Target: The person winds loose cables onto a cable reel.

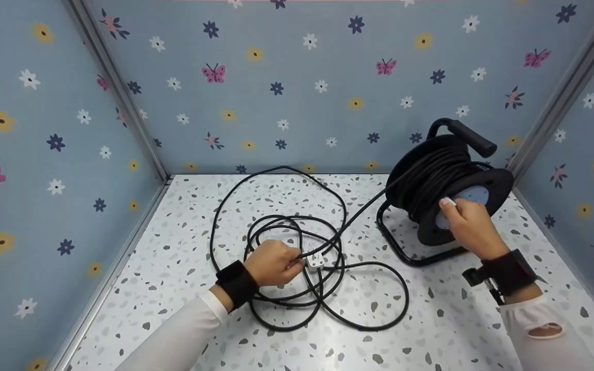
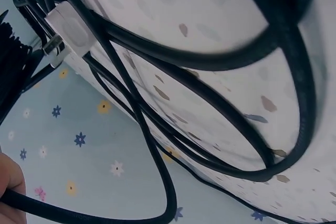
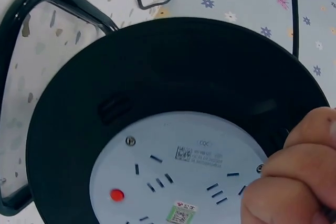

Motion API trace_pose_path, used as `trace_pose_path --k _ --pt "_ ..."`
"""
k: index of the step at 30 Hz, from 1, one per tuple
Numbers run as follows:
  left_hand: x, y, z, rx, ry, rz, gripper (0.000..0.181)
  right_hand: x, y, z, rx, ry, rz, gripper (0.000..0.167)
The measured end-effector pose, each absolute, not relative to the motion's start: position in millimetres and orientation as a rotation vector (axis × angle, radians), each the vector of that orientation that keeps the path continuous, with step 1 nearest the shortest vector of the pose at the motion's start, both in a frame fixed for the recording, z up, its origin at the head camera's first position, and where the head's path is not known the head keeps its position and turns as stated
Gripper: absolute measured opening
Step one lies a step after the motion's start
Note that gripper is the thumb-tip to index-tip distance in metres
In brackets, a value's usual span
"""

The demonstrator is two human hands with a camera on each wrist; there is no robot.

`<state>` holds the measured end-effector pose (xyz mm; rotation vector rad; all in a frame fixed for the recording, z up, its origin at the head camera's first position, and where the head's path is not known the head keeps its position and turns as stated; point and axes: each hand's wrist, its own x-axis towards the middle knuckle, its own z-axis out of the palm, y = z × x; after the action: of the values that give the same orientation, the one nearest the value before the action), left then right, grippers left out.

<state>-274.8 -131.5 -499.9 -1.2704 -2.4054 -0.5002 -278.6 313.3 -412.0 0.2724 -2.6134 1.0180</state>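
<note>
My left hand [image 1: 275, 263] pinches a black cable [image 2: 79, 216] between thumb and fingers, above a loose pile of cable loops. From there the cable runs up and right to a black cable reel [image 1: 498, 185], which carries many wound turns. Beside the left hand, among the loops, lies a white plug [image 1: 316, 260] with metal pins. On the reel's near side my right hand [image 1: 469, 226] has its fingers curled at the edge of the grey disc [image 3: 157, 150]; what they close round is mostly hidden. A red button [image 3: 117, 195] shows on that disc.
The reel stands on a black tubular frame [image 1: 405, 255] with a carrying handle [image 1: 469, 136] on top. Under everything is a white speckled surface [image 1: 173, 257]. Flower-patterned panels [image 1: 297, 103] enclose it at the back and both sides.
</note>
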Motion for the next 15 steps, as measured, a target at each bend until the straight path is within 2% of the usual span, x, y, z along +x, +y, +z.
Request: trace_pose_path --k 15 --pt "-279.9 -98.4 -490.6 -1.256 -2.536 -0.476 0.041 -288.3 329.1 -397.4 0.117 -2.495 0.972 0.045"
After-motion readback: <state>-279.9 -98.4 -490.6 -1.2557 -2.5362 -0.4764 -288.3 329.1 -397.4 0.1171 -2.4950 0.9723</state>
